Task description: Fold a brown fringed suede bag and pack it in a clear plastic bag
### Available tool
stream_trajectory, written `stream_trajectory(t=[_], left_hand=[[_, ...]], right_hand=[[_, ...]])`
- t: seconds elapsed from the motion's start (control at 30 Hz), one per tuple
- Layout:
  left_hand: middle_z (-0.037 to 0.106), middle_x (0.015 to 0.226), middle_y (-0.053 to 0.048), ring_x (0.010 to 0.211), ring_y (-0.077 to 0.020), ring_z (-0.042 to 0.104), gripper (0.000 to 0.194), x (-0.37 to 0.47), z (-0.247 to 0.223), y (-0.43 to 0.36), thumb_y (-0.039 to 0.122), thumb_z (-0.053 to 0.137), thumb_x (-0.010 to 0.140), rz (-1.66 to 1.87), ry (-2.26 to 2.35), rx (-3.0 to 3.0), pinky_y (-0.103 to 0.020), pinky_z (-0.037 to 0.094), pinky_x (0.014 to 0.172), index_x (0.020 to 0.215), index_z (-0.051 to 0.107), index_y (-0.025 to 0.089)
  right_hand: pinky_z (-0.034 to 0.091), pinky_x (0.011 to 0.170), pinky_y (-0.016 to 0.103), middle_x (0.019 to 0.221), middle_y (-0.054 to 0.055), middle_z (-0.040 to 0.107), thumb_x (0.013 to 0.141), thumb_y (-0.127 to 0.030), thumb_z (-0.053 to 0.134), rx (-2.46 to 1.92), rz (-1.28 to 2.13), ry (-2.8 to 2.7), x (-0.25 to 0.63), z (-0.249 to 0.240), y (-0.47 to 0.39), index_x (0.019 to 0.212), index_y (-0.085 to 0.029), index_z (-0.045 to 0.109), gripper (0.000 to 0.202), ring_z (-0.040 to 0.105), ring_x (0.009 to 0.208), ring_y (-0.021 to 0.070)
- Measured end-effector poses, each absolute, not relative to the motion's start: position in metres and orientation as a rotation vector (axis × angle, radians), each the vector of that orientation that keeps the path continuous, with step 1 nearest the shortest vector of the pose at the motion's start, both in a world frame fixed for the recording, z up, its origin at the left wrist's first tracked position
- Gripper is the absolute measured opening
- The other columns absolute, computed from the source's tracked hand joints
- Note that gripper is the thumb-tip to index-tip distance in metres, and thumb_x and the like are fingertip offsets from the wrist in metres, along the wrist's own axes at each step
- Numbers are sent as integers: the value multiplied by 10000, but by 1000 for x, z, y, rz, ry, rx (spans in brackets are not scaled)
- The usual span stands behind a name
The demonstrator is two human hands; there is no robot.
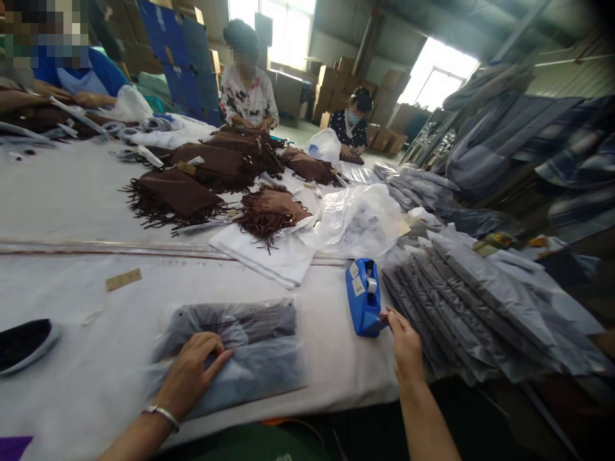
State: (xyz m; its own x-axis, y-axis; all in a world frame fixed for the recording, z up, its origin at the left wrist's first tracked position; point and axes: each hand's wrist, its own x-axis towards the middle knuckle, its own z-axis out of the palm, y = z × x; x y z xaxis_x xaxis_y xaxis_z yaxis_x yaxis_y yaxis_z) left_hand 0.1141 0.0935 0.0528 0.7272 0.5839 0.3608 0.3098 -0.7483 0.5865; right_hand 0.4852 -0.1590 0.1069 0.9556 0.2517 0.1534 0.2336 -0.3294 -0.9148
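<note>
A clear plastic bag with a folded grey textile point(269, 358) inside lies flat on the white table in front of me. My left hand point(199, 365), with a silver bangle at its wrist, rests on the bag's left half, fingers laid over the plastic and thumb apart. To the right stands a blue tape dispenser point(358, 301) with a small roll in it. At its near right corner my right hand point(405, 339) pinches the tape end with thumb and forefinger. The strip itself is hardly visible.
Several bagged grey packs point(446, 307) are stacked at the right. Brown fringed scarves point(177, 192) and a clear bag point(358, 218) lie beyond. A brown tag point(123, 279) lies at left, near a dark item with a pale rim point(26, 346). Three people work across the table.
</note>
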Motion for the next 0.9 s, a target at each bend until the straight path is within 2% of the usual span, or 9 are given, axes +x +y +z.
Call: stream_trajectory(t=[0.1,0.23,0.33,0.43,0.5,0.6,0.67,0.77,0.9], left_hand=[[573,906,-56,930,-235,517,276,114,52,94,451,537,873,742,680,2433,-374,415,860,771,543,194],[577,898,-57,925,-238,521,287,114,52,94,462,533,871,750,687,2432,-379,418,860,768,546,195],[578,892,-54,925,-236,520,280,114,52,94,454,534,872,755,679,2427,-376,417,859,765,548,196],[575,889,-51,915,-231,520,269,114,51,95,444,540,870,763,666,2418,-373,416,853,766,549,196],[574,886,-50,910,-227,520,262,114,51,95,433,542,872,767,672,2405,-373,413,854,765,547,193],[575,888,-51,905,-220,520,244,112,53,91,405,542,878,746,703,2387,-375,409,851,768,547,187],[578,889,-51,905,-217,519,224,111,56,88,378,549,879,724,733,2375,-374,408,846,769,550,183],[586,870,-46,894,-209,517,191,110,60,85,333,577,867,696,779,2338,-367,409,834,758,553,178],[588,825,-29,858,-192,516,173,110,62,86,305,612,851,684,805,2247,-352,405,817,749,555,176]], right_hand=[[417,922,331,1168,93,626,755,-546,565,-1940,-91,-298,469,94,-171,840,-170,673,400,558,1071,241],[317,1019,403,1154,131,610,681,-537,640,-2010,-191,-291,465,89,-186,771,-158,670,391,463,1170,302],[310,1024,426,1188,131,594,754,-543,565,-2006,-195,-311,477,102,-181,905,-157,676,429,473,1162,287],[407,943,414,1031,81,676,829,-535,474,-1963,-41,-413,486,119,-166,1145,-201,615,481,587,1002,234],[437,915,396,916,50,697,820,-514,512,-1934,32,-474,483,124,-159,1259,-215,533,532,613,936,212],[406,965,402,899,31,678,795,-464,579,-1865,-54,-442,464,116,-164,1335,-218,444,609,600,958,196],[404,968,435,882,29,666,777,-453,603,-1861,-114,-372,452,104,-176,1354,-214,417,651,602,959,208],[428,924,507,846,64,673,738,-481,629,-2022,-138,-270,446,91,-198,1378,-199,387,740,614,947,274],[397,948,565,931,100,677,747,-517,606,-2205,-198,-420,442,100,-200,1412,-211,323,785,590,1016,331]])
